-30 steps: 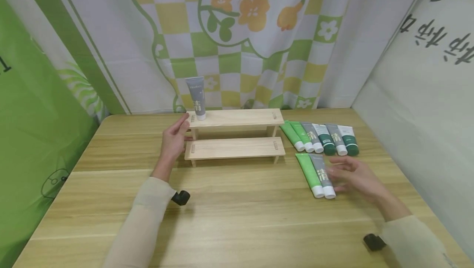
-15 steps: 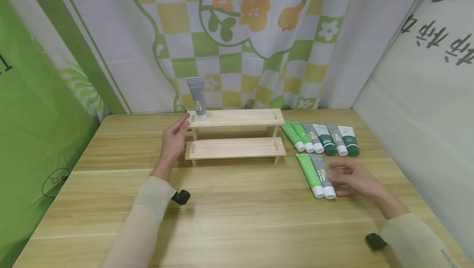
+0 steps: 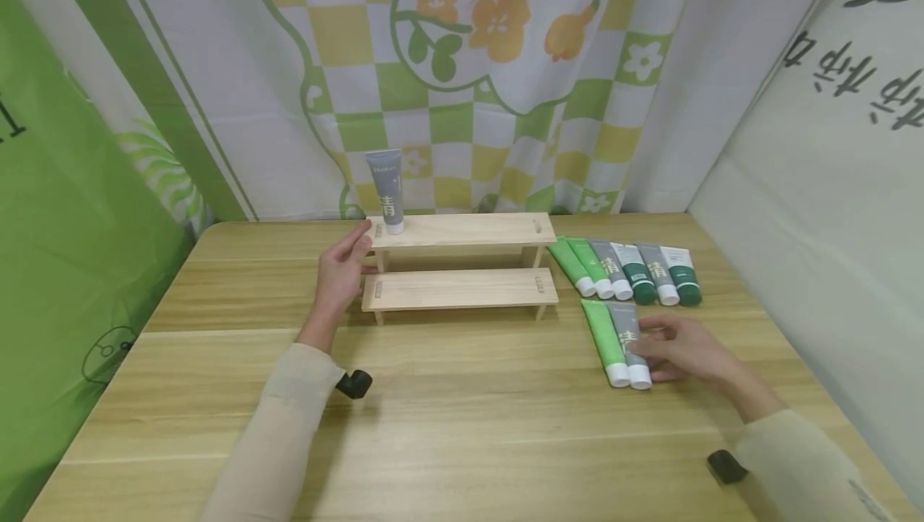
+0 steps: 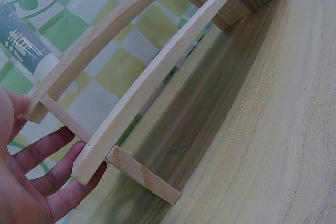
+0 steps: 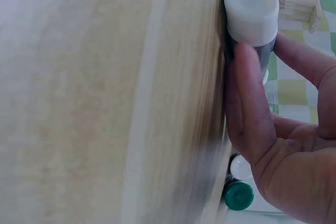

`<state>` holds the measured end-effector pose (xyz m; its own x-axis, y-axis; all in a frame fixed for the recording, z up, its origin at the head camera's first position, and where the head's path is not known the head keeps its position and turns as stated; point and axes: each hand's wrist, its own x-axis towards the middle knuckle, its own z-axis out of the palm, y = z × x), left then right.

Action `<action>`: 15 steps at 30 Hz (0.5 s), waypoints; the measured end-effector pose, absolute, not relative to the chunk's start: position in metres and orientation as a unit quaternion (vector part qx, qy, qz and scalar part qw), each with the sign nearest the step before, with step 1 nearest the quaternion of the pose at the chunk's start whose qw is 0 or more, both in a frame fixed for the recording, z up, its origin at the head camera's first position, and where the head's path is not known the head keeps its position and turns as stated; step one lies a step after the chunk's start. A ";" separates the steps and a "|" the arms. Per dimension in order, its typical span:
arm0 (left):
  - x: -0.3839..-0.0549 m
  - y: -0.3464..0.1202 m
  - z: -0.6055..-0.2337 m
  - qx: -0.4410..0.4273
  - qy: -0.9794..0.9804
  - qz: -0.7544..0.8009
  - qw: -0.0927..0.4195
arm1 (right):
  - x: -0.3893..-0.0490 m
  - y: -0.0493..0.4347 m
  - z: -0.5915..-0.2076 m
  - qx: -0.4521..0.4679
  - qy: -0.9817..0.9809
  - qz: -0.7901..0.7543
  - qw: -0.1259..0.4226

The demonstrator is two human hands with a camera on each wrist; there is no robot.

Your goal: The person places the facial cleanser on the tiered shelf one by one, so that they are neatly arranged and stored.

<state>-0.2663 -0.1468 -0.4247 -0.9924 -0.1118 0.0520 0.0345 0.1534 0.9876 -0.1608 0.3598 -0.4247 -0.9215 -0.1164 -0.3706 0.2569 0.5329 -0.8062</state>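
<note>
My left hand (image 3: 338, 272) grips the left end of a two-step wooden display stand (image 3: 462, 289). In the left wrist view its fingers (image 4: 65, 192) reach around the stand's end near both boards. A grey squeeze tube (image 3: 387, 189) stands on its white cap at the left of the upper step. Over on the right, my right hand (image 3: 689, 350) pinches another grey squeeze tube (image 3: 624, 329) lying on the table, thumb on top and fingers along its right side. A green tube (image 3: 605, 337) lies right against it. That grey tube's white cap (image 5: 252, 14) shows large in the right wrist view.
Behind this pair lies a row of several tubes: green ones (image 3: 573, 265), grey ones and white ones with dark green caps (image 3: 682, 273). A patterned curtain (image 3: 447, 129) hangs at the table's back edge. The wooden table (image 3: 462, 418) extends in front of the stand.
My right hand has closed in on the grey tube, its thumb now over it. The grey and green tubes' cap ends have shifted slightly left. The left hand keeps its grip on the stand.
</note>
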 end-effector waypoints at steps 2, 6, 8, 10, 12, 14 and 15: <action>-0.266 -0.147 -0.425 0.026 -0.759 -0.648 0.056 | -0.161 0.357 -0.423 0.040 0.858 -0.474 0.193; -0.266 -0.147 -0.424 0.028 -0.760 -0.647 0.054 | -0.162 0.352 -0.422 0.033 0.867 -0.461 0.187; -0.266 -0.147 -0.424 0.029 -0.758 -0.649 0.052 | -0.162 0.350 -0.422 0.032 0.870 -0.457 0.185; -0.266 -0.146 -0.423 0.029 -0.756 -0.652 0.051 | -0.163 0.349 -0.422 0.032 0.870 -0.456 0.184; -0.266 -0.147 -0.423 0.027 -0.755 -0.654 0.050 | -0.163 0.348 -0.423 0.033 0.869 -0.457 0.184; -0.266 -0.147 -0.423 0.025 -0.753 -0.655 0.051 | -0.163 0.348 -0.424 0.035 0.869 -0.457 0.184; -0.265 -0.147 -0.423 0.024 -0.753 -0.655 0.052 | -0.163 0.348 -0.424 0.036 0.869 -0.457 0.184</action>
